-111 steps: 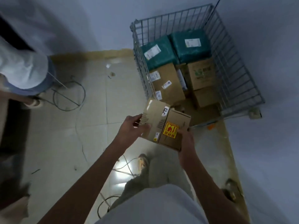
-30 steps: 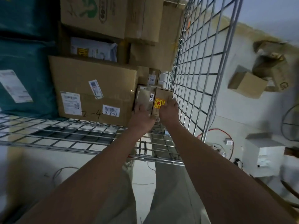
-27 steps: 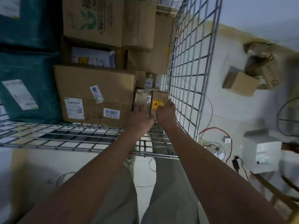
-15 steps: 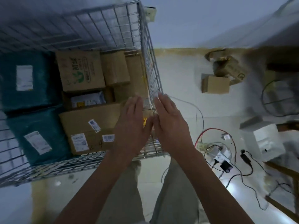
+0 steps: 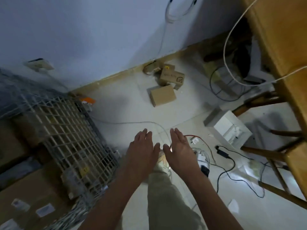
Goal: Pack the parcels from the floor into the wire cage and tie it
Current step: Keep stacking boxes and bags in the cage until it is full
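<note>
Both hands empty, left hand (image 5: 141,151) and right hand (image 5: 180,151) spread flat over the floor; remaining boxes (image 5: 163,95) sit by the wall, cage (image 5: 73,140) left; loose cables (image 5: 222,156) underfoot are a likely trip risk.

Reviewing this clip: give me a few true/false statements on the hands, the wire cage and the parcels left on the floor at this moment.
1. Both hands are empty, fingers spread. True: the left hand and right hand hold nothing.
2. The plain cardboard box is inside the wire cage. False: it lies on the floor near the wall, apart from the cage.
3. More cardboard parcels sit at the wall behind that box. True.
4. The right hand grips the red wire. False: the wire lies on the floor beyond the hand.
5. The cage stands to the person's right. False: it is on the left.
</note>
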`<action>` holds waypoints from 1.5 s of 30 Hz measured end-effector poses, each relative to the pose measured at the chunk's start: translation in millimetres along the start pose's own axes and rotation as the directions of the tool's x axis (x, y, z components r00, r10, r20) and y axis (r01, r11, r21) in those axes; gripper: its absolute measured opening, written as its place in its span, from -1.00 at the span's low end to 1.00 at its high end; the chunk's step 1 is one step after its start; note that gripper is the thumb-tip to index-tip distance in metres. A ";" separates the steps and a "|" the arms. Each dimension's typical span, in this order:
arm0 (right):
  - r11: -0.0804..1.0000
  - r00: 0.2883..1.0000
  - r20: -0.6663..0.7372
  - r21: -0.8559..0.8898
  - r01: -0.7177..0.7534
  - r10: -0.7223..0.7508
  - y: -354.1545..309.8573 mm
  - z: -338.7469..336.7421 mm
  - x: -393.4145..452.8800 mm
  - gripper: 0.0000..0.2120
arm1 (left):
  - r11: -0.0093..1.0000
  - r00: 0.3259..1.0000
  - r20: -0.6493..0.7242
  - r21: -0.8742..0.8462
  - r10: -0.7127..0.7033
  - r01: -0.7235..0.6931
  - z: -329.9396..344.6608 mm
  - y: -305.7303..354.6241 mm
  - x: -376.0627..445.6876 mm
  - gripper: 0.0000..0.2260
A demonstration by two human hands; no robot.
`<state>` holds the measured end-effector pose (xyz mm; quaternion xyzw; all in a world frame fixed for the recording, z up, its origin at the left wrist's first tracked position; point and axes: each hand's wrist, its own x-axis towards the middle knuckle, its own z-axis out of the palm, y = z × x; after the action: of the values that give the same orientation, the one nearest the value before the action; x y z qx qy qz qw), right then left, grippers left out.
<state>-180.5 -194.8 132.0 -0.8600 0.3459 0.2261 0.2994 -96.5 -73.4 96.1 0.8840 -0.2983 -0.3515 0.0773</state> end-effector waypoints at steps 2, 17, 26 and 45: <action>1.000 1.000 -0.004 -0.001 -0.028 0.028 30.8 -26.8 17.8 -0.38 | 0.999 0.999 0.038 0.036 0.006 -0.007 12.6 29.9 29.1 -0.45; 0.991 0.997 0.019 -0.120 -0.067 0.070 66.4 -103.7 249.1 -0.37 | 0.992 0.998 0.057 0.121 -0.028 0.020 -47.5 13.3 250.7 -0.49; 0.985 0.961 -0.220 0.002 -0.170 0.166 88.8 -55.7 534.0 -0.72 | 0.998 0.995 0.098 -0.055 -0.036 0.041 -10.4 -41.5 512.0 -0.42; 0.912 0.992 -0.019 -0.397 0.103 -0.121 223.2 79.8 852.6 -0.08 | 0.975 0.923 -0.352 0.205 0.154 -0.085 127.2 -94.2 784.5 -0.35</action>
<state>203.5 -662.8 -513.5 -0.9258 0.2496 0.2550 0.1245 314.2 -444.2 -482.1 0.9173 -0.3638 -0.1460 0.0697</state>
